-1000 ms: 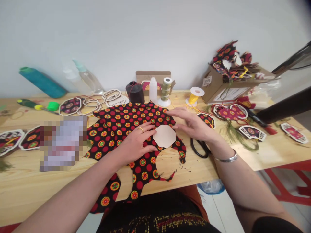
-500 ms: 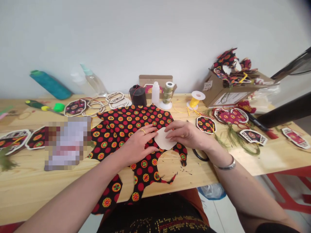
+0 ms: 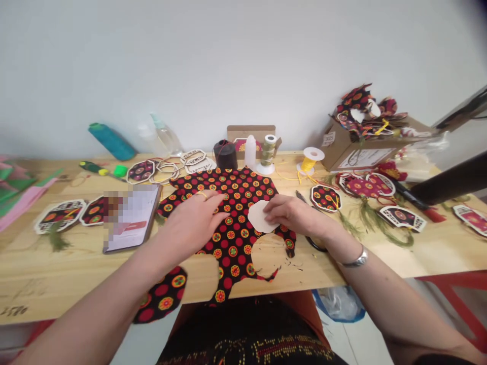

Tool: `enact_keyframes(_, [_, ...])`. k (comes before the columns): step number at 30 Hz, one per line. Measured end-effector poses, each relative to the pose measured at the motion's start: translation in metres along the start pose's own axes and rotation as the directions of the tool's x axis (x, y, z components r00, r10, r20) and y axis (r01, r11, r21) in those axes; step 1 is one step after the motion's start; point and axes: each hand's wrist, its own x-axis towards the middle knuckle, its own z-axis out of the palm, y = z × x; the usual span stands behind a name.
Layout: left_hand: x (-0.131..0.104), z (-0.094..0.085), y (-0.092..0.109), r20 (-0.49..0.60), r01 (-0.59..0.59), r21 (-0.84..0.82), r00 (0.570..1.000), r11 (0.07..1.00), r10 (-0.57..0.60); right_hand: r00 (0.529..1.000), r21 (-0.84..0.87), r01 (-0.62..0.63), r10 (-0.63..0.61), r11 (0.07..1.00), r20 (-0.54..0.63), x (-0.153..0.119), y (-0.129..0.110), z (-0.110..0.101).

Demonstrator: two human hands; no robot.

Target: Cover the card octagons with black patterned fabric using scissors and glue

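- Left hand [image 3: 190, 220] lies flat, fingers spread, on the cloth [image 3: 228, 203].
- Right hand [image 3: 291, 213] pinches the template [image 3: 258, 217], pressing it onto cloth just beside the left grip.
- Scissors [image 3: 314, 242] under the right wrist.

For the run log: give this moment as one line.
left hand: flat on fabric | right hand: holds template | scissors: by wrist

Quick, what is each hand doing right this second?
Left hand: open, lying flat on the patterned fabric, holding nothing.
Right hand: fingers pressing on the pale card template on the fabric.
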Motion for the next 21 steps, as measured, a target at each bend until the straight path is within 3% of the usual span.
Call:
enact_keyframes(4, [-0.028,-0.024,-0.029,-0.017,0.103,0.009,0.995,0.995,-0.103,1.0,0.002,0.011,-0.011,1.0,0.012,0.0,0.0,-0.001])
enact_keyframes(7, [-0.021,-0.042,-0.039,-0.026,0.209,-0.046,0.977,0.977,-0.21,0.999,-0.011,0.04,-0.04,0.999,0.022,0.001,0.002,0.0])
enact_keyframes(9, [-0.002,-0.061,-0.031,-0.138,0.276,-0.086,0.948,0.957,-0.285,0.999,-0.021,0.053,-0.052,0.998,0.013,0.001,0.004,0.002])
enact_keyframes(11, [0.022,-0.084,-0.014,-0.262,0.255,-0.175,0.919,0.951,-0.294,0.998,-0.023,0.056,-0.056,0.998,0.003,0.0,0.006,0.003])
enact_keyframes(15, [0.064,-0.113,0.021,-0.423,0.012,-0.43,0.881,0.903,-0.213,0.999,-0.021,0.041,-0.041,0.999,0.024,0.0,0.005,0.002])
enact_keyframes(16, [0.071,-0.113,0.025,-0.419,-0.008,-0.439,0.886,0.898,-0.197,0.999,-0.018,0.037,-0.036,0.999,0.031,0.0,0.004,0.001])
enact_keyframes(18, [0.077,-0.106,0.024,-0.314,0.008,-0.353,0.941,0.936,-0.127,0.999,-0.008,0.032,-0.032,0.999,0.041,0.0,0.002,0.0])
enact_keyframes(20, [0.068,-0.091,0.013,-0.092,-0.008,-0.129,0.996,0.992,-0.004,0.999,0.004,0.029,-0.03,1.0,0.046,0.001,0.001,-0.001])
enact_keyframes(21, [0.057,-0.083,0.004,0.006,-0.006,-0.054,1.0,0.999,0.007,0.998,0.007,0.025,-0.025,1.0,0.049,0.001,0.001,-0.001])
